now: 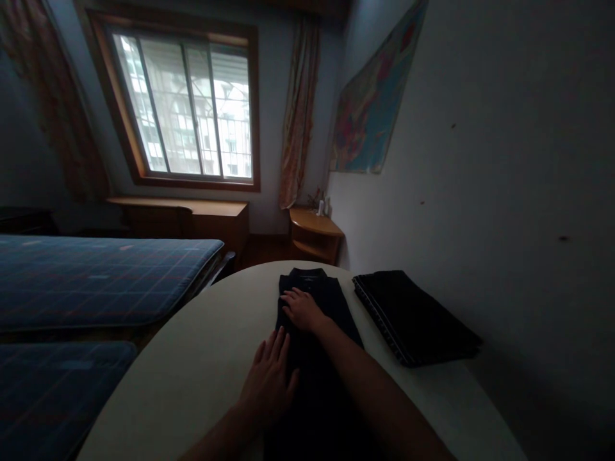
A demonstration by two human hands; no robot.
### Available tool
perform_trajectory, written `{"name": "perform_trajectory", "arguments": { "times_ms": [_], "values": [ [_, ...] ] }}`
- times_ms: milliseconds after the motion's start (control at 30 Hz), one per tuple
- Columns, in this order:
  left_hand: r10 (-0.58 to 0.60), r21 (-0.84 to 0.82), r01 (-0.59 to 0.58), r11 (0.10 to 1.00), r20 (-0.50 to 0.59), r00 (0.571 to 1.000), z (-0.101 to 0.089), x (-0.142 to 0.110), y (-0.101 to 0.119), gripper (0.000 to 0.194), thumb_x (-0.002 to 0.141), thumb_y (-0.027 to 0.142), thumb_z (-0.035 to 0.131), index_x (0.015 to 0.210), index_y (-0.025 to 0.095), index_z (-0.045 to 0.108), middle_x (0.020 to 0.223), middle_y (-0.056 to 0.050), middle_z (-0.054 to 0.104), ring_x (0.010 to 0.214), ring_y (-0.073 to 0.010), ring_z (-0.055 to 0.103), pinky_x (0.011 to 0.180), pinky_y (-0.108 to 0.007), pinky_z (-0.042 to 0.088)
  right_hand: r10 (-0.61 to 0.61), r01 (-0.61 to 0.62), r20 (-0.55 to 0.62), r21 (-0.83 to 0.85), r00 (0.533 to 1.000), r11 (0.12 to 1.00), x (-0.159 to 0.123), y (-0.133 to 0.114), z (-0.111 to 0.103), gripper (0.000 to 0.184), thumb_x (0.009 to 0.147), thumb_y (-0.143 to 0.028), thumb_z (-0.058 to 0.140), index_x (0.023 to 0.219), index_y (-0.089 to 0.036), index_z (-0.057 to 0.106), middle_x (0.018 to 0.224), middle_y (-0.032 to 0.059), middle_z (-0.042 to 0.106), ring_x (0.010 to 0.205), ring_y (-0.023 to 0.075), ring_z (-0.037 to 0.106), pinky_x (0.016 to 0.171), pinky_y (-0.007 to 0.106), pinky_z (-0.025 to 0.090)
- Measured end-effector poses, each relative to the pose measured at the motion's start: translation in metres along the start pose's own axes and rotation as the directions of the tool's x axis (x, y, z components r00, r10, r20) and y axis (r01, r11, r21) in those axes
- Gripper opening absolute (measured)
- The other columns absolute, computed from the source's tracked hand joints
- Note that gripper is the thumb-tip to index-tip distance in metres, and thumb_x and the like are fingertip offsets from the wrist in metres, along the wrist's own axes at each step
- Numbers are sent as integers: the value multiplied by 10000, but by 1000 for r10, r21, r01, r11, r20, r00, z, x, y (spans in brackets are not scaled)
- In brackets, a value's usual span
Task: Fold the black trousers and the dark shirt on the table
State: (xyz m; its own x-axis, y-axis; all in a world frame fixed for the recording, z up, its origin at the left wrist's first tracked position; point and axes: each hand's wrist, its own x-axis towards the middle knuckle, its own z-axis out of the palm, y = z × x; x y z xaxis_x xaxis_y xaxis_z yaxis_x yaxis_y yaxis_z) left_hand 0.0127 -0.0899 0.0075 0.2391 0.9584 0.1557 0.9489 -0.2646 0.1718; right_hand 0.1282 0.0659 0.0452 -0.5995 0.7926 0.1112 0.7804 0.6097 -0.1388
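A dark folded garment [331, 301] lies lengthwise on a pale round table [202, 358], collar end at the far side. My left hand [270, 378] rests flat on the garment's near left edge with fingers stretched out. Farther along, my right hand [302, 308] presses flat on the cloth just below the collar, fingers pointing left. Neither hand holds anything.
A second dark folded piece [413, 317] lies on the table's right side near the white wall [504, 192]. A bed with a blue checked cover [96, 275] stands left. A window [187, 109], a wooden desk [192, 214] and a corner shelf [314, 234] are at the back.
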Motion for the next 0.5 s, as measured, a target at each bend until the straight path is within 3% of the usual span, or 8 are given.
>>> {"name": "perform_trajectory", "arguments": {
  "times_ms": [167, 333, 500],
  "values": [
    [-4, -9, 4, 1000, 30, 1000, -1, 0, 3, 668, 966, 393, 375, 1541, 69, 276, 1602, -149, 147, 1483, -316, 130, 1195, -529, 233, 47, -49, 108, 23, 993, 999, 40, 1, 17, 543, 1015, -395, 302, 1521, -207, 364, 1596, 64, 296, 1469, 287, 236, 1175, 510, 181],
    [3, -3, -3, 1000, 19, 1000, 5, 0, 2, 671, 965, 394, 387, 1546, 81, 266, 1600, -149, 144, 1477, -328, 113, 1191, -543, 239, 128, -135, 134, 45, 983, 990, 67, 8, 27, 599, 1014, -448, 248, 1564, -211, 260, 1632, 26, 167, 1500, 281, 120, 1194, 532, 90],
    [4, -18, -4, 1000, 12, 1000, 6, 0, 1, 676, 958, 397, 402, 1544, 86, 270, 1596, -150, 121, 1476, -330, 111, 1182, -557, 249, 159, -168, 142, 55, 977, 984, 79, 12, 25, 634, 1004, -486, 264, 1574, -211, 218, 1634, 32, 159, 1503, 279, 107, 1190, 559, 59]
  ]
}}
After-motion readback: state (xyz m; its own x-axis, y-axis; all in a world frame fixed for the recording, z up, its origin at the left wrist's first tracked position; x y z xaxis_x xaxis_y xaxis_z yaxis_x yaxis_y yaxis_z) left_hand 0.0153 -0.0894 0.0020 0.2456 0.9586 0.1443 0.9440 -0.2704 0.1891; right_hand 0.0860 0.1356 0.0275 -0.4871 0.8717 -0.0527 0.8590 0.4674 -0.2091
